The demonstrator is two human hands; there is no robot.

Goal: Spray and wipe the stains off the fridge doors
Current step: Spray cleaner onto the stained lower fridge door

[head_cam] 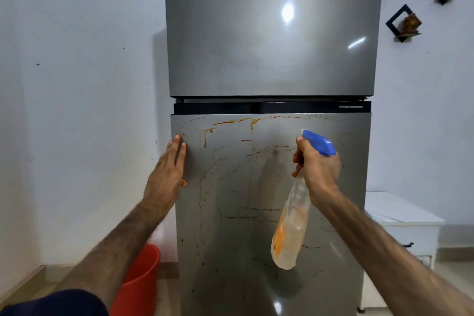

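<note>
A grey two-door fridge fills the middle of the head view. Its upper door (272,33) looks clean and shiny. The lower door (230,213) carries orange-brown stains (230,123) that run in streaks and drips across its top and down its face. My left hand (166,169) lies flat with straight fingers against the lower door's left edge. My right hand (318,169) grips the neck of a clear spray bottle (289,233) with a blue trigger head (319,142). The nozzle points at the lower door. No cloth is in view.
A red bucket (141,274) stands on the floor left of the fridge. A white cabinet (402,220) sits to the right against the wall. Small black wall shelves (404,24) with ornaments hang at upper right. White walls flank the fridge.
</note>
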